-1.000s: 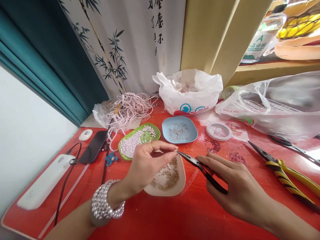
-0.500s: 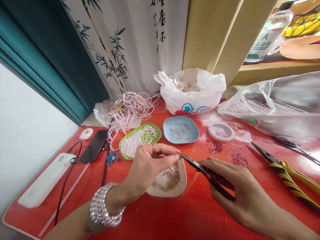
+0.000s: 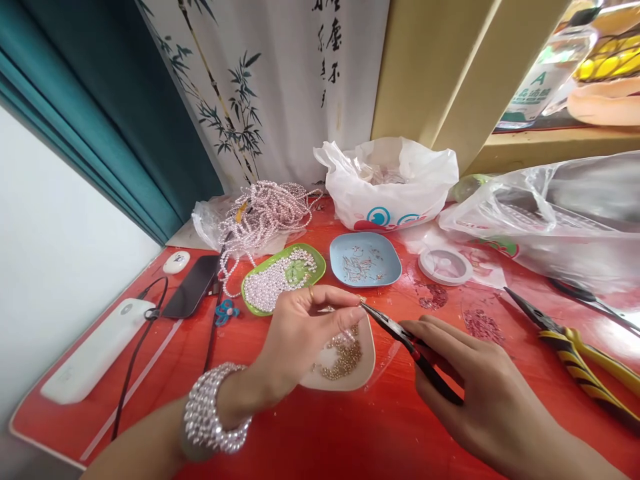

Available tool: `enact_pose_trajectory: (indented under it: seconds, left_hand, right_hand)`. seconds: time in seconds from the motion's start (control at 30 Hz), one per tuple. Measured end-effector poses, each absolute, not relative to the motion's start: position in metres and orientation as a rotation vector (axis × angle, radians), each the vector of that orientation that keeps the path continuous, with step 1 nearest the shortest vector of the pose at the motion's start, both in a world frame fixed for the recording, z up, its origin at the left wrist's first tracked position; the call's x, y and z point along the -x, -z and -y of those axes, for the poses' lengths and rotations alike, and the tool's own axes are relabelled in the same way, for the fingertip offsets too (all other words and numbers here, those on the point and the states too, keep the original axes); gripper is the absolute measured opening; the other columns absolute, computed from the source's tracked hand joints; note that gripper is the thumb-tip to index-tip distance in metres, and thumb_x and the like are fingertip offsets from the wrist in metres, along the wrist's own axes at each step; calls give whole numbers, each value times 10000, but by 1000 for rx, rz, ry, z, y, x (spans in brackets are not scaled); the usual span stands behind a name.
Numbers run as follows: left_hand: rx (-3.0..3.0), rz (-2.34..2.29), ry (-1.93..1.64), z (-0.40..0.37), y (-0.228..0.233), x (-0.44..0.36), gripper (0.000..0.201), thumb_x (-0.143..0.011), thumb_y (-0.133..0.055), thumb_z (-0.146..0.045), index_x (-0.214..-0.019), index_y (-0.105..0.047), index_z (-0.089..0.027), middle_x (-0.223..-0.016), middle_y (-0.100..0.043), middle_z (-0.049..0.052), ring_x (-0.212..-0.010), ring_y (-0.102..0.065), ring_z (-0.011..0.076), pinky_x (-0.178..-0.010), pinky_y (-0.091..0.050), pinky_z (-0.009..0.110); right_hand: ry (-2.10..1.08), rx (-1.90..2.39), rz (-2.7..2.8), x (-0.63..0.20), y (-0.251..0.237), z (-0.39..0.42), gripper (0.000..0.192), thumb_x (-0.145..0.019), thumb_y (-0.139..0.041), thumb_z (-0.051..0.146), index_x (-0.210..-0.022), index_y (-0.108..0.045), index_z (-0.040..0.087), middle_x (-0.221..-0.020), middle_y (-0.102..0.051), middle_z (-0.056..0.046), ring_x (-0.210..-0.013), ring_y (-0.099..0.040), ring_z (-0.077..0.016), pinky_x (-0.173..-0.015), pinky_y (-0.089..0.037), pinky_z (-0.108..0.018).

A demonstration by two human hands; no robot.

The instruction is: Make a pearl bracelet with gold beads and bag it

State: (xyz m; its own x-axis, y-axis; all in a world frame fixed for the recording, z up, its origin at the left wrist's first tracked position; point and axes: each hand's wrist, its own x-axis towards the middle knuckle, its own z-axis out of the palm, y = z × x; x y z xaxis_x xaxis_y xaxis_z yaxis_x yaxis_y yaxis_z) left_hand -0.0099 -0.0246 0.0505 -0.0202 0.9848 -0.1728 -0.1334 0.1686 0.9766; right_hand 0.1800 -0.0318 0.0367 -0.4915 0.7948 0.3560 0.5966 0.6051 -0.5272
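Note:
My left hand (image 3: 305, 340) is closed in a pinch above the cream dish (image 3: 369, 370) of gold beads (image 3: 345, 363). A tiny beaded piece (image 3: 345, 339) with pale pearls shows below its fingertips; its finer parts are too small to make out. My right hand (image 3: 480, 380) is wrapped round black-and-red needle-nose pliers (image 3: 400, 333). Their tips meet the left fingertips, by a small gold-coloured bit. Behind the left hand, a green dish (image 3: 323, 267) holds loose pearl beads (image 3: 267, 287). A blue dish (image 3: 336, 267) with small metal pins (image 3: 357, 268) stands beyond the pliers.
Strings of pink pearls (image 3: 270, 210) lie at the back, beside a white plastic bag (image 3: 390, 193). Yellow-and-black pliers (image 3: 570, 347) and scissors (image 3: 575, 291) lie right, near another bag (image 3: 575, 220). A phone (image 3: 193, 287) and white power bank (image 3: 95, 350) are left.
The view has shifted slightly. The pliers' handles and my right hand have swung a little left and down, while the tips remain at my left fingertips.

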Motion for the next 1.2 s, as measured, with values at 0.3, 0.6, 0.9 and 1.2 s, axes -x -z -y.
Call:
enact_pose_trajectory:
  seconds: [0.3,0.6,0.9,1.2]
  left_hand:
    - [-1289,-1293,-1242,20,-57,13,46,-660,-684,-191,-705,-691,-187,-756,-681,6,-669,-603,103,-606,-501,176]
    - [-1539,-1310,-1297,22,-55,10,72,-681,-650,-145,-709,-697,-192,-740,-684,17,-707,-619,135,-643,-520,225]
    - [-1553,-1282,-1313,20,-55,11,82,-682,-645,-118,-698,-687,-186,-723,-677,9,-704,-613,120,-650,-515,209]
    - [-1559,-1293,-1290,21,-55,11,82,-683,-642,-122,-698,-687,-189,-736,-676,17,-703,-614,130,-650,-520,227]
  right_hand:
    - [-320,1110,2284,-185,-40,29,315,-726,-393,78,-994,-541,154,-793,-598,-68,-567,-567,-159,-452,-441,-252]
    - [-286,1104,2285,-184,-38,27,307,-738,-386,72,-989,-548,142,-840,-618,-107,-637,-623,-203,-496,-489,-285]
    - [-308,1105,2284,-185,-37,28,307,-735,-376,64,-974,-554,140,-769,-613,-82,-563,-606,-177,-465,-472,-273]
    - [-321,1116,2287,-185,-40,29,308,-735,-371,67,-968,-560,136,-770,-614,-88,-559,-605,-177,-473,-482,-278]
